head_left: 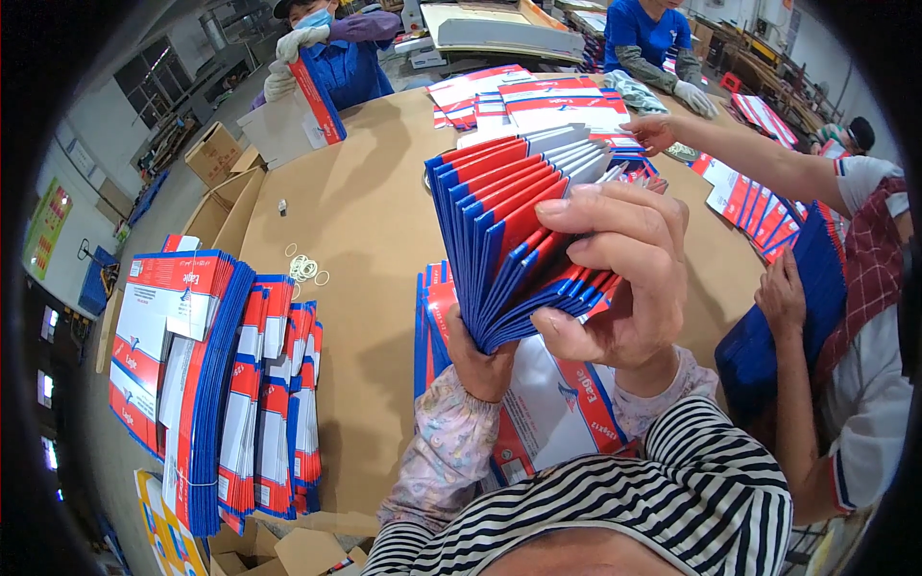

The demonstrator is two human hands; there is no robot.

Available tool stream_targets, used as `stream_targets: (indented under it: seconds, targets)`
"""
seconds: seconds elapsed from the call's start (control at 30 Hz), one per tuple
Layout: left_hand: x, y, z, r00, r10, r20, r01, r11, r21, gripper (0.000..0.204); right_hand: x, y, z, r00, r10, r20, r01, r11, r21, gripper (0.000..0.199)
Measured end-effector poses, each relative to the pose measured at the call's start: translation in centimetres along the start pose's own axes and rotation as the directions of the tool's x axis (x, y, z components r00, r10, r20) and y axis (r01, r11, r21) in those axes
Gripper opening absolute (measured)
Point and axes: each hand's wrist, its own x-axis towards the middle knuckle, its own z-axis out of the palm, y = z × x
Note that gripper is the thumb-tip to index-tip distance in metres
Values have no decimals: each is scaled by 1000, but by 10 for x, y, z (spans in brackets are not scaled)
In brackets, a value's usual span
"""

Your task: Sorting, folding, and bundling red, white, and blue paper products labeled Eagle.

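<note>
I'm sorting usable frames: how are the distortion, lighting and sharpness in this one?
Head view: strong fisheye bending, black vignette around the rim; even indoor light, soft shadows on the cardboard-covered table; the fanned stack of flat cartons in the left hand and right hand is sharp; far background is soft.

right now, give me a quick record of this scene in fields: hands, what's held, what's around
left hand: under the fanned stack, gripping its lower edge
right hand: clamped over the stack's right side, thumb below, fingers on top
held item: fanned stack of red, white and blue folded cartons
surface: brown cardboard-covered table
left of hands: bundled carton stacks standing on edge
loose items: rubber bands on the table
far side: more carton piles
others: a gloved person opposite, a co-worker's arm reaching in from the right
</note>
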Motion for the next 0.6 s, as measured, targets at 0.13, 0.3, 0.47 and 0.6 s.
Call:
stream_targets:
  seconds: [0.13,0.3,0.47,0.6]
  targets:
    - [-2,-8,0,995,-94,39,97,991,-94,55,2,-2,1,999,-22,-40,23,1000,20,42]
    - [-5,-11,-3,999,-30,24,30,1000,6,56,14,-12,0,995,88,49,-86,995,-49,56]
    - [3,12,-3,999,-2,32,-1,997,77,55,16,-11,0,991,105,84,-100,993,-66,53]
    - [3,13,-4,998,-39,41,34,993,109,54,16,-11,2,990,118,82,-114,992,-56,50]
